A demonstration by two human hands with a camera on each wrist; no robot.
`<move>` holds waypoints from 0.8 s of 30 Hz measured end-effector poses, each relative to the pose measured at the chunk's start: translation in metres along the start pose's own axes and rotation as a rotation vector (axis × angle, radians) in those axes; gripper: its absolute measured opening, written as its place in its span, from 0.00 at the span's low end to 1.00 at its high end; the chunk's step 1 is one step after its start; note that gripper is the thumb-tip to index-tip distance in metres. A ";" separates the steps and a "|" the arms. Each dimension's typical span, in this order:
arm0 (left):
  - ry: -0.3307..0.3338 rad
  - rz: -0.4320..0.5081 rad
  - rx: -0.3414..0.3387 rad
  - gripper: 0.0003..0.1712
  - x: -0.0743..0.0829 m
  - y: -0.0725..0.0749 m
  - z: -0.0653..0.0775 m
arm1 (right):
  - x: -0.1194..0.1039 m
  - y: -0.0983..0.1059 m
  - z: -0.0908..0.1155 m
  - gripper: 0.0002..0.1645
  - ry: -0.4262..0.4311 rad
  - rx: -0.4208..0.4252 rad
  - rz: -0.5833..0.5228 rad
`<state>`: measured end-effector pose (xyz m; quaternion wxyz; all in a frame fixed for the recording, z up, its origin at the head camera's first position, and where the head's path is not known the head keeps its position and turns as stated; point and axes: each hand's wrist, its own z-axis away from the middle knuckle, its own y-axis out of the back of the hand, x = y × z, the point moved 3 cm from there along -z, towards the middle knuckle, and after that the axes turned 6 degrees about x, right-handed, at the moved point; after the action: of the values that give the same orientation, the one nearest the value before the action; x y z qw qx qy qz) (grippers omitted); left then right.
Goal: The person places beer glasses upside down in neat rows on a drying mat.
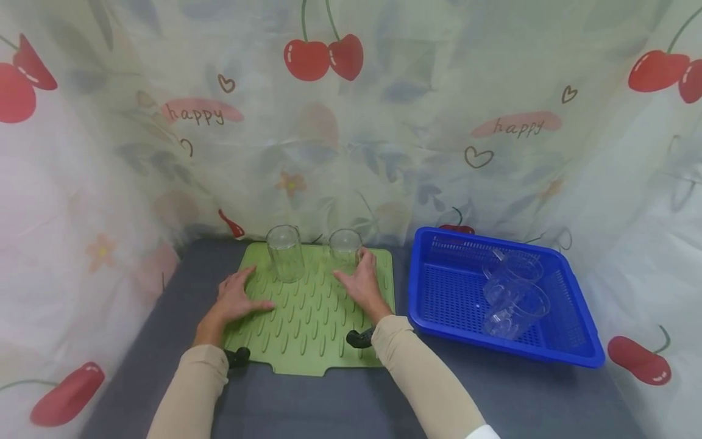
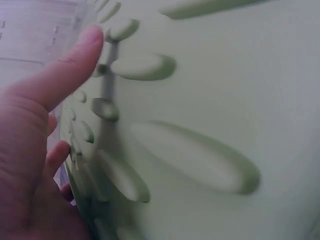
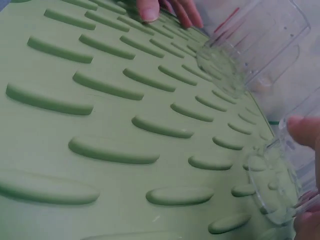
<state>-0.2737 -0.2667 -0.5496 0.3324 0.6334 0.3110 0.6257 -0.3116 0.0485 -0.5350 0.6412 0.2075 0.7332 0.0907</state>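
Note:
A green drying mat with raised oval ridges lies on the dark table. Two clear glass cups stand on its far part, the left cup and the right cup. My right hand holds the right cup, its thumb and fingers about the side; in the right wrist view that cup has its base on the ridges. Over the mat's left edge, my left hand is spread with thumb apart, holding nothing. The left wrist view shows this hand beside the ridges.
To the right of the mat stands a blue perforated basket. Inside it, on the right, are two clear cups, a front cup and a back cup. A printed curtain hangs behind and along both sides of the table.

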 end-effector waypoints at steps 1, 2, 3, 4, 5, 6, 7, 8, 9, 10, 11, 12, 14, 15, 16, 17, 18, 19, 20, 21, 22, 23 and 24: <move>-0.003 -0.007 -0.002 0.68 0.000 0.000 0.000 | -0.001 0.000 0.000 0.53 -0.001 -0.006 0.004; -0.006 -0.016 -0.006 0.67 0.001 0.000 0.000 | -0.001 0.001 0.000 0.53 -0.007 -0.014 0.009; -0.009 -0.022 -0.008 0.67 0.002 0.000 0.001 | 0.000 0.001 0.000 0.54 -0.015 -0.021 0.019; -0.011 -0.028 -0.010 0.66 0.002 0.000 0.001 | 0.000 0.001 0.001 0.55 -0.023 -0.030 0.028; -0.012 -0.036 -0.012 0.65 0.002 0.000 0.001 | 0.000 0.001 0.001 0.55 -0.028 -0.037 0.034; -0.012 -0.035 -0.013 0.65 0.002 0.000 0.001 | 0.000 0.002 0.001 0.55 -0.033 -0.044 0.043; -0.010 -0.035 -0.013 0.64 0.002 0.000 0.001 | 0.000 0.002 0.001 0.56 -0.034 -0.048 0.050; -0.009 -0.034 -0.013 0.64 0.002 0.000 0.002 | -0.001 0.002 0.001 0.56 -0.033 -0.051 0.057; -0.007 -0.032 -0.013 0.64 0.002 0.000 0.002 | -0.001 0.002 0.001 0.56 -0.032 -0.053 0.065; -0.004 -0.031 -0.014 0.64 0.001 0.000 0.002 | -0.002 0.002 0.001 0.56 -0.030 -0.057 0.071; 0.000 -0.030 -0.016 0.64 0.001 0.000 0.002 | -0.002 0.003 0.001 0.55 -0.028 -0.060 0.077; 0.000 -0.031 -0.016 0.63 0.002 0.000 0.002 | -0.004 0.003 0.000 0.55 -0.027 -0.063 0.082; -0.004 -0.034 -0.016 0.63 0.001 -0.001 0.001 | -0.005 0.005 0.000 0.55 -0.028 -0.067 0.095; -0.007 -0.037 -0.014 0.63 0.001 -0.001 0.000 | -0.006 0.007 -0.001 0.55 -0.030 -0.071 0.103; -0.011 -0.040 -0.011 0.63 0.001 -0.002 0.000 | -0.007 0.008 -0.001 0.55 -0.035 -0.077 0.112; -0.015 -0.043 -0.011 0.63 0.001 -0.002 -0.001 | -0.008 0.010 -0.001 0.56 -0.041 -0.082 0.118; -0.018 -0.047 -0.008 0.63 0.001 -0.003 -0.001 | -0.009 0.011 -0.001 0.56 -0.049 -0.088 0.122; -0.018 -0.047 -0.007 0.64 0.000 -0.003 -0.001 | -0.010 0.012 -0.001 0.56 -0.055 -0.096 0.126; -0.016 -0.047 -0.006 0.63 0.000 -0.003 -0.001 | -0.011 0.013 0.000 0.57 -0.061 -0.105 0.129; -0.017 -0.049 -0.005 0.64 0.000 -0.003 0.000 | -0.012 0.013 0.000 0.57 -0.066 -0.111 0.129; -0.016 -0.050 -0.005 0.64 0.000 -0.003 0.000 | -0.013 0.014 0.001 0.58 -0.068 -0.117 0.132; -0.013 -0.049 -0.006 0.63 0.000 -0.002 0.000 | -0.015 0.014 0.001 0.58 -0.070 -0.122 0.134; -0.011 -0.049 -0.006 0.63 0.000 -0.002 0.001 | -0.017 0.015 0.001 0.59 -0.069 -0.124 0.142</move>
<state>-0.2731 -0.2655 -0.5512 0.3512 0.6279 0.3229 0.6149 -0.3058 0.0544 -0.5140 0.6697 0.2220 0.6870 0.1738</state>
